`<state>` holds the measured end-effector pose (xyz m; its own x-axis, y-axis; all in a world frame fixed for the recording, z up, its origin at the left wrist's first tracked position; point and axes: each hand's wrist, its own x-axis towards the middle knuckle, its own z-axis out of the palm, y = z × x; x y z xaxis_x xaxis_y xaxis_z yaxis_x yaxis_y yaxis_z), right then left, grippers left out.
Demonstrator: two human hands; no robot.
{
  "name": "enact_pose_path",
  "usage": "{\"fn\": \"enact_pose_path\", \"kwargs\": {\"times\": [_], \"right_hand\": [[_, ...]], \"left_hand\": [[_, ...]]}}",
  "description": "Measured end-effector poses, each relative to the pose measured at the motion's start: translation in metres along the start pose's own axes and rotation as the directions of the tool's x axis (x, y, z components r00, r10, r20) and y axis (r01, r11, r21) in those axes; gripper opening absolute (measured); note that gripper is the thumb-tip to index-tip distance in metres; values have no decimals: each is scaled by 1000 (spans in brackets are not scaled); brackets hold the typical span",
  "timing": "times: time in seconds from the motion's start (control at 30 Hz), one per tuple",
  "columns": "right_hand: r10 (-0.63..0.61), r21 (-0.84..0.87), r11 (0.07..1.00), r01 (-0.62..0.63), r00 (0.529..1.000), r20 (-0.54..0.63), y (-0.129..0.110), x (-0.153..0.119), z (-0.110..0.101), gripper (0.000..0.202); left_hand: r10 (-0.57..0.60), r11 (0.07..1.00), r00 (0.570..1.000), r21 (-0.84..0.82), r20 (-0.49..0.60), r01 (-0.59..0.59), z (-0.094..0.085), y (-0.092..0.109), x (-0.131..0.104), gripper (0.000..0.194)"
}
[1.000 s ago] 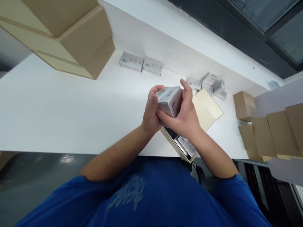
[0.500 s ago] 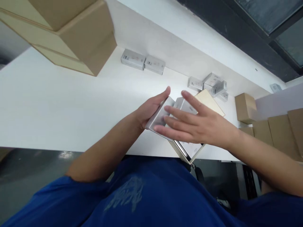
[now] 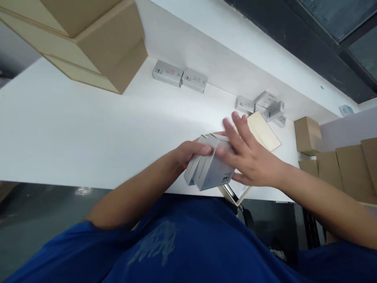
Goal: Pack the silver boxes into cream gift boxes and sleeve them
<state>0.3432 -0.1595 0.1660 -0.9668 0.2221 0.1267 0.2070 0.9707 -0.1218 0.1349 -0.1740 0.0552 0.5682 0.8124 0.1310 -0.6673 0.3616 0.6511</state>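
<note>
Two small silvery-white cartons lie side by side in my left hand, its thumb across their near edges and its other fingers mostly hidden behind them. My right hand is at the right face of the front carton, fingers spread and slightly blurred; whether the fingertips touch it I cannot tell. Below and behind the hands, partly covered, stands a cream box with its flap folded out to the upper right. Something white with a dark edge shows inside it.
Two silver cartons lie along the back wall, and several more are piled farther right. Large brown boxes rise at the upper left. More brown boxes stand at the right end of the white table.
The cartons in my left hand have turned, so printed faces now point toward me, and the left thumb has come over them. My right hand has shifted slightly right, its fingers pointing more upward.
</note>
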Motion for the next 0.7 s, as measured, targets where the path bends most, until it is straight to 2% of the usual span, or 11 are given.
{"fn": "enact_pose_path", "kwargs": {"times": [0.03, 0.1, 0.2, 0.3, 0.37, 0.47, 0.6, 0.7], "right_hand": [[77, 78, 994, -77, 997, 3, -3, -5, -1, 128], [190, 197, 960, -197, 980, 52, -7, -11, -3, 138], [255, 228, 938, -261, 965, 56, -1, -12, -4, 140], [225, 227, 951, -210, 973, -43, 13, -6, -1, 135], [178, 264, 953, -147, 979, -96, 19, -1, 1, 124], [137, 313, 946, -89, 981, -136, 21, 3, 4, 108], [126, 353, 933, -73, 983, -131, 23, 3, 12, 102], [136, 378, 922, -80, 983, -124, 29, -1, 19, 103]], "left_hand": [[1, 1000, 1000, 4, -7, -1, 3, 0, 0, 96], [41, 999, 994, 32, -99, -38, 8, 0, 2, 94], [142, 989, 953, 85, -266, -124, 19, -3, 10, 80], [185, 982, 956, 63, -227, -176, 32, -6, 20, 65], [204, 979, 956, 34, -212, -201, 39, -9, 24, 60], [223, 973, 935, -1, -277, -233, 42, -15, 25, 56], [180, 982, 927, 3, -328, -190, 35, -25, 23, 55], [189, 978, 926, 151, -325, -147, 19, -26, 21, 64]]}}
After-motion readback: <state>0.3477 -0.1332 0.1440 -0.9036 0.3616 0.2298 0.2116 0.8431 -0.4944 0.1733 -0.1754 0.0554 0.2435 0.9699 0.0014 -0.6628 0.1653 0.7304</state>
